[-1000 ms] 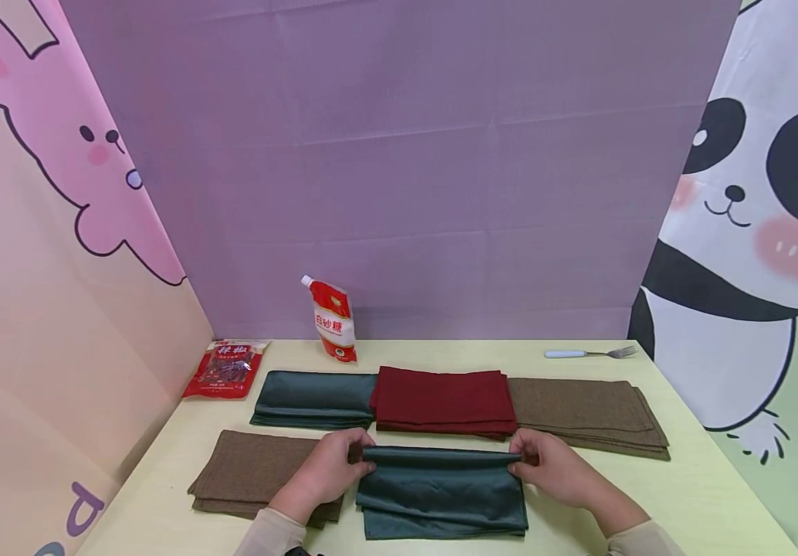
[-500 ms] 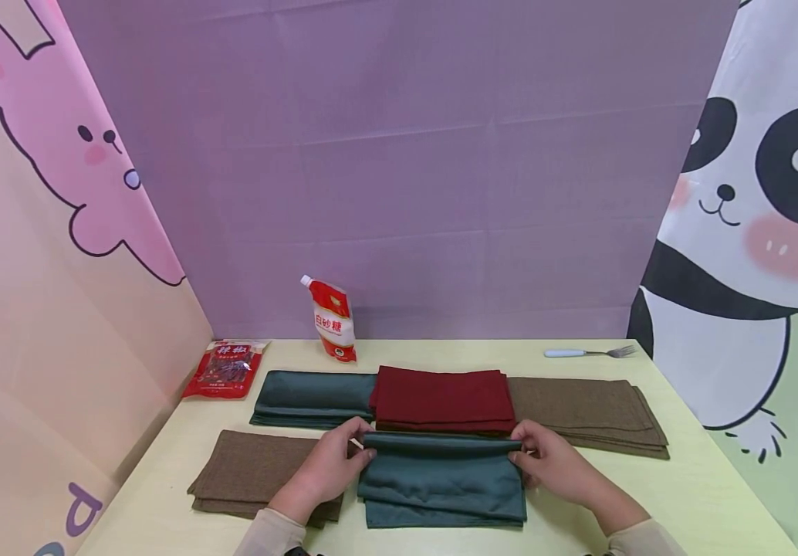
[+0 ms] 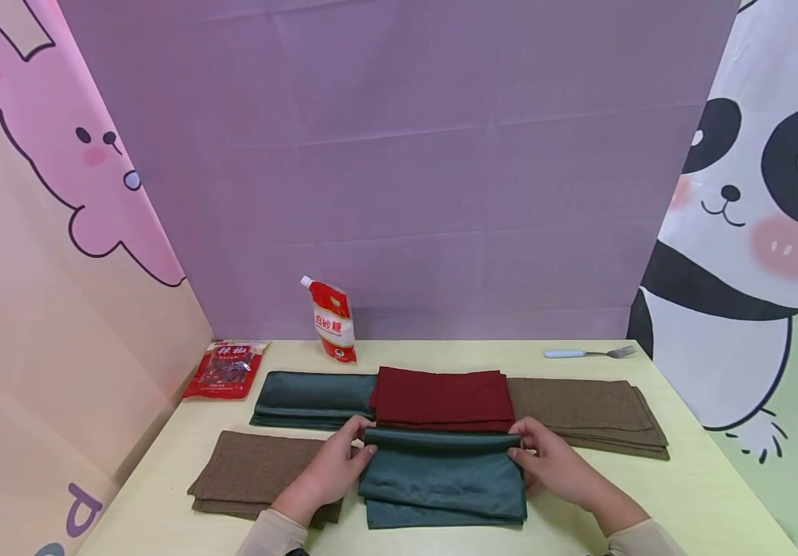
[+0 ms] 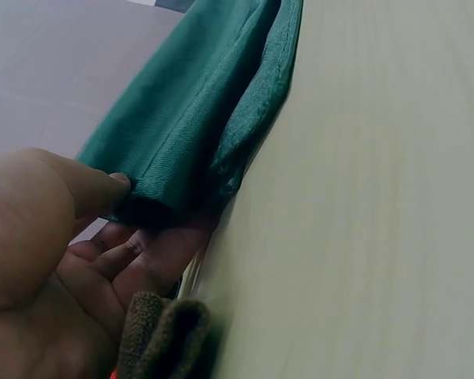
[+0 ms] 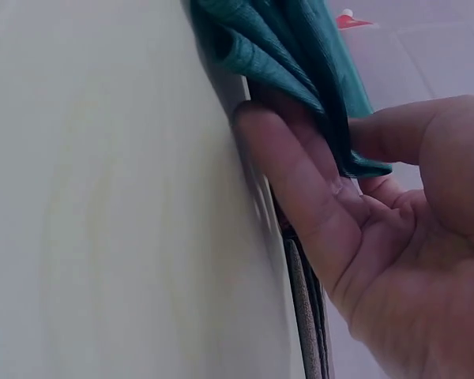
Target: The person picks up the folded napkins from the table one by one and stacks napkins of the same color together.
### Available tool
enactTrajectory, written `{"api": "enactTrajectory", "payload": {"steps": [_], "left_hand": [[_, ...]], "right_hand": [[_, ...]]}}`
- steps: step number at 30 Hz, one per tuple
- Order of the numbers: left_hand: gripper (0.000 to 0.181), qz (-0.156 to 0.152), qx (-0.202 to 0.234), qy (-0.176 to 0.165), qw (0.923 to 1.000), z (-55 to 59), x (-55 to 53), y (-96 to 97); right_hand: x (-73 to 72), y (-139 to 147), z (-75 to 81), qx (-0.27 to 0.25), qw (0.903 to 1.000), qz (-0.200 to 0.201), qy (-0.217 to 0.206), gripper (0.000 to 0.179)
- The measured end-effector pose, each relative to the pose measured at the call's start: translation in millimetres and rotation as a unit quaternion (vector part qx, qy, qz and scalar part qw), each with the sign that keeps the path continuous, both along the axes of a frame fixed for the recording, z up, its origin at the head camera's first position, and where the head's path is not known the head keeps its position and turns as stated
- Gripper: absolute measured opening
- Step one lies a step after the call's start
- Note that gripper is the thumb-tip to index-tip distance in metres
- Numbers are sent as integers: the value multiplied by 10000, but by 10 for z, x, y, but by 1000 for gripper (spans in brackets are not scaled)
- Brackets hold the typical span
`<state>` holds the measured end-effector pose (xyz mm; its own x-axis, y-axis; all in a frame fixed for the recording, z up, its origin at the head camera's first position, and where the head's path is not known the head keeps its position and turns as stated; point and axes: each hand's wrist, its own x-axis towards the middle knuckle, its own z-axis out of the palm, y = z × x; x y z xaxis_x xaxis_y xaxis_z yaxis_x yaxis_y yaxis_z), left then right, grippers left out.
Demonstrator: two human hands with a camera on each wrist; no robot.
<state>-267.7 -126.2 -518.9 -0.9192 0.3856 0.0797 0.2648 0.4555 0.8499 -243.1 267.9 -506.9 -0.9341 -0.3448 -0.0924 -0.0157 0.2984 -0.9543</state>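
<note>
A dark green folded cloth (image 3: 444, 479) lies at the front middle of the table, its far edge lifted a little. My left hand (image 3: 333, 467) pinches that edge at the left corner, and my right hand (image 3: 555, 463) pinches it at the right corner. In the left wrist view the thumb presses on the green cloth (image 4: 166, 134) with fingers beneath it. The right wrist view shows the cloth (image 5: 300, 55) between thumb and fingers. Just beyond the raised edge is a folded dark red cloth (image 3: 444, 398). A folded brown cloth (image 3: 260, 471) lies beside my left hand.
Another folded green cloth (image 3: 316, 398) lies left of the red one, and a brown cloth (image 3: 586, 409) right of it. Behind stand a sugar pouch (image 3: 333, 323) and a red chili packet (image 3: 225, 371). A fork (image 3: 586, 354) lies at the back right.
Both hands have moved the green cloth's far edge away from me, up to the red cloth's near edge. The near edge has shifted forward slightly too. The other cloths have not moved.
</note>
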Motion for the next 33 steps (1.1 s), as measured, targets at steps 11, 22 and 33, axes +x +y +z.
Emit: {"api": "enactTrajectory", "payload": {"steps": [11,22,33], "left_hand": [[48,-135,96,-367,9992,16,16,-9],[65,-106,-100,-557,9983,35,38,1],[58,36,-180,-455,9988,10,6,-10]], "right_hand": [[4,32,-19,5,9996,264,95,61],[3,50,-7,23,9995,189,264,58],[-22,53,3,-96,9982,-34,594,58]]}}
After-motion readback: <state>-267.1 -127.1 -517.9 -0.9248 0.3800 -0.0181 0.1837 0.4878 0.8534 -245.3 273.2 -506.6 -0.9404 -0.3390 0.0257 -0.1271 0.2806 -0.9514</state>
